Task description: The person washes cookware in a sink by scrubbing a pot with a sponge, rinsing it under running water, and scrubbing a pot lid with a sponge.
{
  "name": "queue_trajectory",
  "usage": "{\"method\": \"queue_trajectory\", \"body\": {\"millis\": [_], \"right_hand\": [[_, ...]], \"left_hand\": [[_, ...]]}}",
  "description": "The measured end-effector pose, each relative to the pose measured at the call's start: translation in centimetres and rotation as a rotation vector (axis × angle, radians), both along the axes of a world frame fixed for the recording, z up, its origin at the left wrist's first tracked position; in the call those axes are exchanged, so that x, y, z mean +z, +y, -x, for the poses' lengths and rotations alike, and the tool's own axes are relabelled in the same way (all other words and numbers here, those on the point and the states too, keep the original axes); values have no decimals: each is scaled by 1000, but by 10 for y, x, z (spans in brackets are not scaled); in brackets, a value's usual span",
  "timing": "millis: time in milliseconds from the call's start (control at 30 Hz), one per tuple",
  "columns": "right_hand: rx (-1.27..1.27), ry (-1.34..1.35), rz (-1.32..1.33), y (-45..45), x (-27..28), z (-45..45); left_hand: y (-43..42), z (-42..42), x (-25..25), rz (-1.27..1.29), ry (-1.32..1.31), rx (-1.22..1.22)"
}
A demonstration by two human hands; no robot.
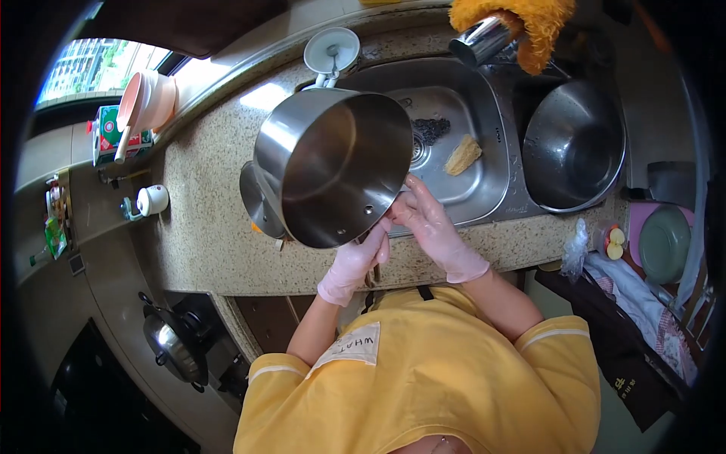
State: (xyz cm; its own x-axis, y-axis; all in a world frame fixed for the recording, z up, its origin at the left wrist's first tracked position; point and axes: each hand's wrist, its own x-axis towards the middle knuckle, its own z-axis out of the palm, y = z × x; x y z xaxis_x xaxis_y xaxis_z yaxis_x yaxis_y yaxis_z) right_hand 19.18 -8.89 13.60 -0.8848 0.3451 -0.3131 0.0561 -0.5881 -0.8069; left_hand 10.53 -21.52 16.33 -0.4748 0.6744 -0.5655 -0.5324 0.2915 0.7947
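Observation:
A large steel pot (pixel 333 163) is tilted over the counter and the left edge of the sink, its open mouth facing right and down. My left hand (pixel 355 265), in a thin pinkish glove, is closed at the pot's lower side, near its handle. The gloved right hand (pixel 429 227) touches the pot's rim near two rivets, its fingers bent against the metal. In the steel sink (pixel 491 163) lie a tan scrubbing piece (pixel 463 155) and a dark mesh scourer (pixel 429 131) by the drain. Behind the pot, a round metal lid (pixel 257 200) rests on the counter.
A large steel bowl (pixel 575 147) sits right of the sink. Behind the sink are a white dish (pixel 331 50) and a metal cup (pixel 484 39) beside orange fluff. A plastic bag (pixel 576 252) and a green plate (pixel 665 244) lie right; a lidded pan (pixel 175 340) stands lower left.

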Motion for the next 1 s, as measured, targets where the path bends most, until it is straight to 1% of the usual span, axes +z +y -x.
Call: {"method": "queue_trajectory", "body": {"millis": [33, 133, 167, 233, 300, 400, 500, 600, 633, 733, 767, 867, 900, 1000], "right_hand": [[-60, -16, 55, 1, 4, 0], [-47, -80, 112, 22, 1, 8], [-82, -118, -26, 27, -25, 8], [-154, -260, -251, 39, -52, 17], [-154, -418, -473, 55, -101, 26], [-121, -338, -1006, 79, -157, 32], [-81, -459, -1246, 96, -185, 54], [-34, -853, -1381, 107, -190, 69], [-24, -947, -1466, 109, -199, 70], [264, -867, -1485, 106, -208, 60], [340, -870, -1549, 106, -210, 59], [358, -893, -1447, 103, -214, 50], [257, -815, -1458, 103, -228, 44], [15, -692, -1140, 105, -234, 30]], "left_hand": [[-2, 0, -1, -4, -30, 10], [-6, 0, 2, -74, -101, 42], [-7, -1, 3, -107, -121, 54], [-12, 0, -1, -123, -134, 52], [-15, 2, -3, -118, -155, 49], [-19, 6, -3, -82, -177, 49], [-31, 6, -14, -36, -171, 22], [-48, 3, -24, 94, -232, -29], [-50, 2, -24, 90, -241, -41], [-59, -1, -30, 100, -305, -45], [-60, -1, -30, 97, -325, -59], [-57, 3, -29, 102, -375, -89], [-56, 4, -28, 113, -385, -95], [-58, 3, -36, 133, -392, -101]]}}
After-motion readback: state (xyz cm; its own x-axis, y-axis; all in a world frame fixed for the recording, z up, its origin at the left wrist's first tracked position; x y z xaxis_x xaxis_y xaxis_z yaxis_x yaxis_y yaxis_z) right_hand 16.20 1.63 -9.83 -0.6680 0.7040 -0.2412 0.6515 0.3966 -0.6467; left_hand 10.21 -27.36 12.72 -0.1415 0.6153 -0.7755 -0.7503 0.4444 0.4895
